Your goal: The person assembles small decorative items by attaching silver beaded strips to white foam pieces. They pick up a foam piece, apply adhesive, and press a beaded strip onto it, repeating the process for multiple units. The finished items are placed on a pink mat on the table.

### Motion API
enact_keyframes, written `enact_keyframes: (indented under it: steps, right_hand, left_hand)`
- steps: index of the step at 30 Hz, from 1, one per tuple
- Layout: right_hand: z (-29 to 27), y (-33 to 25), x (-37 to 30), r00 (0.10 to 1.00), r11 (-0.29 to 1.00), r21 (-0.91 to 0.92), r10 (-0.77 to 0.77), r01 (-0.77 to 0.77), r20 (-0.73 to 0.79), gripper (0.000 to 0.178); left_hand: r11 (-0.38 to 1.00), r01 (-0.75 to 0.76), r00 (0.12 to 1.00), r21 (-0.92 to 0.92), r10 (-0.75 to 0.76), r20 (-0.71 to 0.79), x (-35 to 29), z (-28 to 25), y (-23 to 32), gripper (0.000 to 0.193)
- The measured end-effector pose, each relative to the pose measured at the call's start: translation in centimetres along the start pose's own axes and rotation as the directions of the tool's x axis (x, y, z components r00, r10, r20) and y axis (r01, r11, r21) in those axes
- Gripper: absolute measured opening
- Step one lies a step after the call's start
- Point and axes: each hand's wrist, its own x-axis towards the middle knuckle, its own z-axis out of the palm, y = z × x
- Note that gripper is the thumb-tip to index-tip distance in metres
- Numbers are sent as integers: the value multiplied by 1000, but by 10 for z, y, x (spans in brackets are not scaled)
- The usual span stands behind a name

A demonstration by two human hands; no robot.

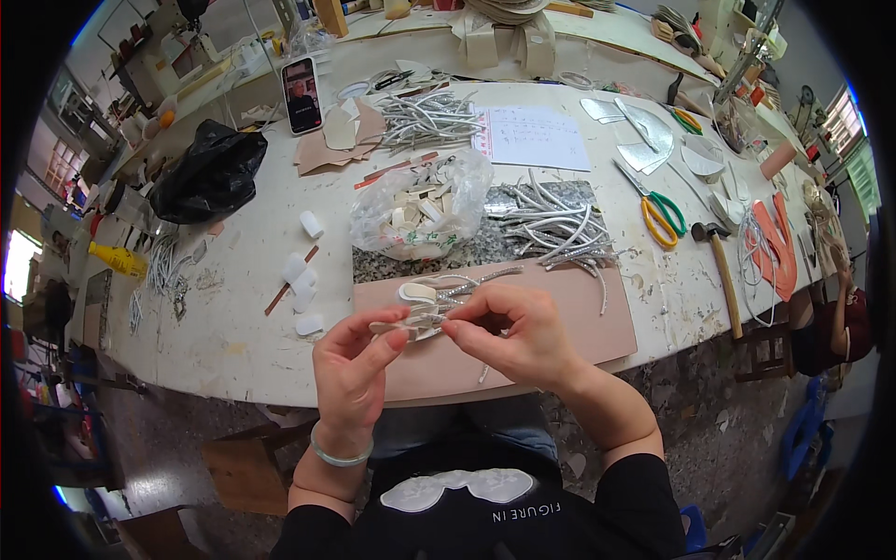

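My left hand (350, 364) pinches a small cream-coloured piece (383, 327) between thumb and fingers. Close beside it, my right hand (523, 331) has thumb and forefinger pressed together on the end of a thin silvery strap, partly hidden by the fingers. Both hands are over a pinkish board (593, 327) at the table's near edge. Just beyond the fingers lies a rounded cream piece (416, 293) with silvery straps around it. Past the board, a pile of silver straps (560, 224) rests on a speckled stone slab (373, 265), next to a clear plastic bag (370, 224) of cream pieces.
Right of the board are orange-and-green-handled scissors (661, 219) and a hammer (723, 280). White pieces (299, 280) lie to the left, near a black plastic bag (210, 173). Farther back are a propped phone (301, 96), more silver straps (429, 119) and a written sheet (537, 138).
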Motion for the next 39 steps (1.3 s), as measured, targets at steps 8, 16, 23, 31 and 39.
enact_keyframes:
  steps: [8,16,23,31,39]
  right_hand:
    - [4,5,0,998,998,34,-56,55,21,11]
    - [2,3,0,995,996,3,-87,87,55,9]
    - [2,4,1,995,997,30,-77,76,60,9]
    - [4,-4,4,996,1000,16,-27,26,90,18]
    - [10,-2,10,989,990,-109,-78,92,129,19]
  left_hand:
    - [982,133,991,-137,-133,12,4,0,-4,24]
    - [980,131,991,-151,-134,-9,5,0,-7,24]
    - [981,108,994,-161,-112,-14,5,3,-9,23]
    - [997,-18,996,-79,11,-92,5,6,-16,23]
    - [996,-86,990,26,88,-108,4,8,-20,24]
